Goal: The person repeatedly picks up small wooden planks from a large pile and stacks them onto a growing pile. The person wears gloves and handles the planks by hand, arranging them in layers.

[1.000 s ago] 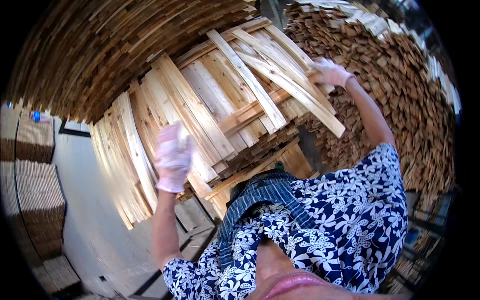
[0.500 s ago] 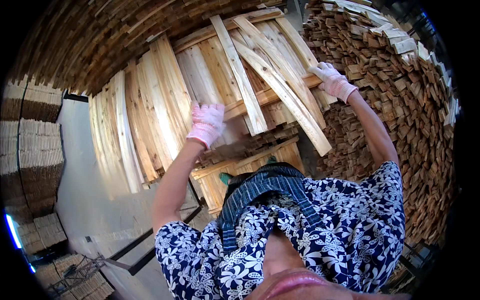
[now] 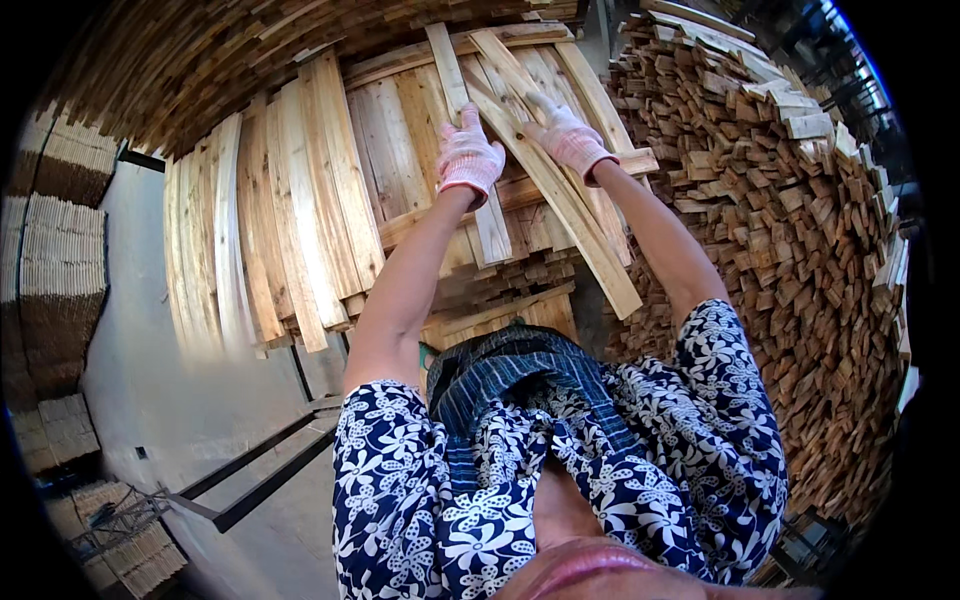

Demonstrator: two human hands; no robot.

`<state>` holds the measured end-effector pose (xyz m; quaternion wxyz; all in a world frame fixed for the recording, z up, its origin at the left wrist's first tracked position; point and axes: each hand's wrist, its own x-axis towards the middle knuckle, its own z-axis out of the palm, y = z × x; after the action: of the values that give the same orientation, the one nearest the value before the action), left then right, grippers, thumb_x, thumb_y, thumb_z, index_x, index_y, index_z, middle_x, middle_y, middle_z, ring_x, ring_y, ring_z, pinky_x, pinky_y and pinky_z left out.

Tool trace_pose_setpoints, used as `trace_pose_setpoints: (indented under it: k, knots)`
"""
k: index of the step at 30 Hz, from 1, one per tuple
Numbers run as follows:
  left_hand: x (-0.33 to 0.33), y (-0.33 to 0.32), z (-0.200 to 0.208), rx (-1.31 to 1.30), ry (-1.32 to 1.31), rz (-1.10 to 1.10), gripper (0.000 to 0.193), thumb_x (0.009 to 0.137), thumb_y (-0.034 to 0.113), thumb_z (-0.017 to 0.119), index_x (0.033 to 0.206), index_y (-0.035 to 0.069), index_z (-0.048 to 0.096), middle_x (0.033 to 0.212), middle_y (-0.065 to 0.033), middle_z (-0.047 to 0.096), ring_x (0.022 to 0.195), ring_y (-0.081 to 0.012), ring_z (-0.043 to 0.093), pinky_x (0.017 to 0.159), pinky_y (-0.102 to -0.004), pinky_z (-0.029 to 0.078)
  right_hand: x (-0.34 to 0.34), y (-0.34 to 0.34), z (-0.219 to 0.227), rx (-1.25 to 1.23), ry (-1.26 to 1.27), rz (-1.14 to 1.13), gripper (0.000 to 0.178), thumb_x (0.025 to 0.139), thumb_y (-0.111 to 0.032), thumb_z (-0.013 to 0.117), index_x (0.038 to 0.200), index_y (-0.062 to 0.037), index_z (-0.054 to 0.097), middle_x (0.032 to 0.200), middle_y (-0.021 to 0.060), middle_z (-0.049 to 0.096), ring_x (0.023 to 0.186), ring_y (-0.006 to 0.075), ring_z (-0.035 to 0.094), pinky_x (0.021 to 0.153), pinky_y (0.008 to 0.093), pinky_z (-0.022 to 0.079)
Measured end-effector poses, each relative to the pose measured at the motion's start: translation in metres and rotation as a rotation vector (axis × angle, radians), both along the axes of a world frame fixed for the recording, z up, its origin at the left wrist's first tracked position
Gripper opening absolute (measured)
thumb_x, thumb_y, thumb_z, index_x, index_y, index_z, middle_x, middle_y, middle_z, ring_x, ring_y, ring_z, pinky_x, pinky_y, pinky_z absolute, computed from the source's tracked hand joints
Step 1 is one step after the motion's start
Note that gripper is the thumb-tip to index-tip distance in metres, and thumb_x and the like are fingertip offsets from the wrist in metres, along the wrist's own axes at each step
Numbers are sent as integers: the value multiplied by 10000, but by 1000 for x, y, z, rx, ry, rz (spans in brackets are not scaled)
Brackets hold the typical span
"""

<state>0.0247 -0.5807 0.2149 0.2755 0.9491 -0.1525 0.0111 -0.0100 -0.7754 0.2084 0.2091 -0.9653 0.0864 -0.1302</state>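
Note:
My left hand (image 3: 470, 157), in a pinkish-white work glove, lies over a narrow pale wooden slat (image 3: 446, 62) with its fingers stretched away from me. My right hand (image 3: 572, 138), gloved alike, rests with fingers apart on another loose slat (image 3: 500, 62). Between the hands, a longer slat (image 3: 580, 235) slants toward me at the right. These loose slats lie across a wooden frame, whose near crosspiece (image 3: 400, 228) passes beneath my hands and whose far crosspiece (image 3: 400, 66) lies beyond. Wide boards (image 3: 385, 140) lie side by side under it. Neither hand lifts a slat clear.
A row of boards (image 3: 290, 200) continues to the left. High stacks of cut wood rise at the right (image 3: 750, 240) and far side (image 3: 200, 70). Bundled slats (image 3: 65, 250) stand at far left. A black metal frame (image 3: 260, 480) sits on the grey floor (image 3: 150, 370). A wooden platform (image 3: 550, 312) is near my feet.
Both hands have left the near crosspiece's ends and come inward and farther away, onto the loose slats. That crosspiece lies slightly farther left at its near end.

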Motion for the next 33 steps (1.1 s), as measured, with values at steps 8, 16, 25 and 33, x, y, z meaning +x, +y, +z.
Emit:
trace_pose_setpoints:
  k: [8,16,25,33]
  knots:
    - [-11,104,43,-226,-53,-35,809,851,271,660,1572,178,307,1391,-375,459,1231,-501,551,1077,-489,449,-38,-2,56,-104,-87,333,639,950,-424,627,1523,-241,411,1084,260,704,970,383,702,842,475,572]
    - [-2,111,12,16,67,184,621,924,217,582,1507,150,379,1340,-318,460,1247,-485,541,992,-548,506,-61,79,29,-269,179,-13,734,925,-307,691,1566,-307,334,1227,288,593,1153,435,614,998,500,518]
    - [-29,158,42,-8,-303,5,527,928,295,628,1409,115,507,1336,-254,520,1208,-416,560,980,-535,507,6,160,83,129,-43,227,723,903,-322,651,1561,-227,368,1193,281,653,1094,409,677,923,474,553]
    - [-48,329,89,407,-272,531,524,902,399,675,1364,197,533,1327,-189,567,1201,-391,578,991,-555,477,71,219,60,-81,76,-19,780,858,-301,704,1555,-220,363,1158,264,678,1076,419,680,856,525,565]
